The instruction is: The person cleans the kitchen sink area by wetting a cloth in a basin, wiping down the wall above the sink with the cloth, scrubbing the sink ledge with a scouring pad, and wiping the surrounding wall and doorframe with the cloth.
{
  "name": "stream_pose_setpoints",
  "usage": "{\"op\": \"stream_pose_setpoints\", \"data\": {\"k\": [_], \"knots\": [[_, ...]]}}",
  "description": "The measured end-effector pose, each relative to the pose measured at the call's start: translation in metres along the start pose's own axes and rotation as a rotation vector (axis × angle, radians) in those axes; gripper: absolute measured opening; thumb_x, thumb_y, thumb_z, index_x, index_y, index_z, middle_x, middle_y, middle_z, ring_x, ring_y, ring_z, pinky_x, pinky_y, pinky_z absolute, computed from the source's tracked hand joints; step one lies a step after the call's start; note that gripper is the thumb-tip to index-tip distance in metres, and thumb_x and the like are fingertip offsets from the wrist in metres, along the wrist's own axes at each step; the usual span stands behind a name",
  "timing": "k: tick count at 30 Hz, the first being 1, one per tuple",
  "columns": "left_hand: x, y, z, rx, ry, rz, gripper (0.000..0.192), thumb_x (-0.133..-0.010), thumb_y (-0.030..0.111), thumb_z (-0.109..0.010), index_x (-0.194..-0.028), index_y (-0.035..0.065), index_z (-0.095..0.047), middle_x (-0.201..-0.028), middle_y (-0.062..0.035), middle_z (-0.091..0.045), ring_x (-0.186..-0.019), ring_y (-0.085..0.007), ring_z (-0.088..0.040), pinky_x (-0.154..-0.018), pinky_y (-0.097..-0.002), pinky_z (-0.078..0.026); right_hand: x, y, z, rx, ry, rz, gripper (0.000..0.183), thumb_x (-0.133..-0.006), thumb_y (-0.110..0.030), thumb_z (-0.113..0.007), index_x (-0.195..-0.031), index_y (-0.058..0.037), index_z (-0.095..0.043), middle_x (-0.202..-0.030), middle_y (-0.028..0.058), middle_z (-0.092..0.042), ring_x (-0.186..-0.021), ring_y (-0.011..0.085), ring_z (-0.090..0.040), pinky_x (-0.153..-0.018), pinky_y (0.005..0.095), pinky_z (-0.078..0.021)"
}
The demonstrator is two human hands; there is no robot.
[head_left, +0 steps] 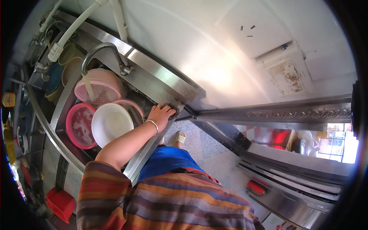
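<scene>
My left hand (pixel 160 116), with a bracelet at the wrist, presses a steel wool scourer (pixel 175 110) onto the end of the rim of a stainless steel sink (pixel 149 152). The scourer is mostly hidden under my fingers. My right hand is out of view. Beside my left forearm, a white basin (pixel 112 123) with a little liquid sits tilted in the sink. A pink basin (pixel 75 126) holding foamy water stands left of it. Behind them rest a pink plastic colander (pixel 97 90) and another pink basin (pixel 135 105), partly covered by the white one.
A curved metal faucet (pixel 100 46) with a hose end (pixel 90 87) arches over the colander. White pipes (pixel 77 26) run along the wall. More basins (pixel 70 69) fill the neighbouring sink bowl. A red plastic container (pixel 61 204) is at lower left, and a steel counter frame (pixel 270 116) at right.
</scene>
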State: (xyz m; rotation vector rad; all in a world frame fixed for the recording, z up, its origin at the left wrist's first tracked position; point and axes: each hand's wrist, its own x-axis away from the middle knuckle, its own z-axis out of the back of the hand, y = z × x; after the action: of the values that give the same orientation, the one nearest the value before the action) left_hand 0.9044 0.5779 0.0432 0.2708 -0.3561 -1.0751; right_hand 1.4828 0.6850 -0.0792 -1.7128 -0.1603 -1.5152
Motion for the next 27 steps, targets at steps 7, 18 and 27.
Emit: {"op": "stream_pose_setpoints", "data": {"k": [7,18,27], "knots": [[-0.025,0.005,0.016,-0.188,-0.042,-0.054,0.043,-0.081,0.009,-0.043,-0.122,0.0217,-0.048,-0.112,-0.0058,-0.05,-0.105,-0.0282,-0.048,-0.088,-0.0358,-0.035,0.035,-0.083,-0.04,0.323,-0.097,0.176,0.094,-0.067,-0.082,-0.037,-0.106,0.0015,-0.056,-0.097,0.0115,-0.061,-0.091,0.0198,-0.055,-0.082,0.0329,-0.0434],[-0.013,-0.027,0.011,-0.186,0.054,0.12,0.044,-0.079,0.009,-0.044,-0.122,0.0215,-0.048,-0.111,-0.0043,-0.052,-0.11,-0.028,-0.047,-0.088,-0.0388,-0.036,0.03,-0.072,-0.039,0.73,0.014,0.165,0.073,-0.077,-0.066,-0.045,-0.104,-0.0003,-0.059,-0.095,0.0099,-0.062,-0.089,0.0182,-0.057,-0.082,0.0318,-0.0435],[0.009,-0.023,0.001,-0.132,0.035,0.048,0.038,-0.075,0.01,-0.05,-0.111,0.0216,-0.057,-0.107,-0.0057,-0.051,-0.103,-0.0277,-0.046,-0.086,-0.0389,-0.036,0.012,-0.06,-0.028,0.72,0.033,0.223,0.04,-0.084,-0.032,-0.039,-0.101,-0.0043,-0.063,-0.089,0.0112,-0.065,-0.087,0.0165,-0.059,-0.079,0.0304,-0.0444]]}}
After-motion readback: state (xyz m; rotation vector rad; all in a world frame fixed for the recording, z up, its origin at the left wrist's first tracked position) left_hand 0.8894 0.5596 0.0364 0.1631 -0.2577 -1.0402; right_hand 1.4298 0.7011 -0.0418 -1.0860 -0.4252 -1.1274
